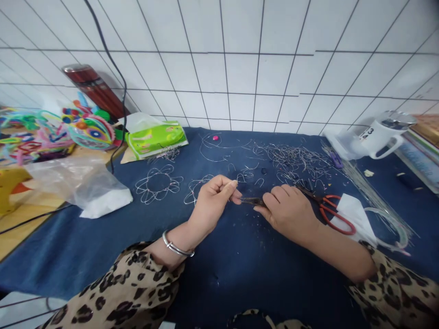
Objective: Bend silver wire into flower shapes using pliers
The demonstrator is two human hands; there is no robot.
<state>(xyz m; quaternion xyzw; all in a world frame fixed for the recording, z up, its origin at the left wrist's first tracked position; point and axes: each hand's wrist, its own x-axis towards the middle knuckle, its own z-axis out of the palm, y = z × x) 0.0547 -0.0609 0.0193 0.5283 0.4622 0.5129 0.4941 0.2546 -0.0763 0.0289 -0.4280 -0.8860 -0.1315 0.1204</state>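
Observation:
Pinched between thumb and fingers, a thin piece of wire is in my left hand (214,196); most of it is hidden by the fingers. My right hand (291,210) is wrapped round a pair of pliers (255,201), whose jaws point left and meet the wire by my left fingertips. Behind my left hand lies a flower-shaped wire frame (195,189), partly covered. Another wire flower (159,183) rests flat further left. Beyond my right hand spreads a tangle of cut wire pieces (298,157).
Red-handled scissors (338,219) lie right of my right hand, near a white paper (356,217) and long straight wires (377,196). A white mug (387,137) stands at the back right. At left are a green tissue pack (156,139), a plastic bag (82,183) and a red flask (98,89).

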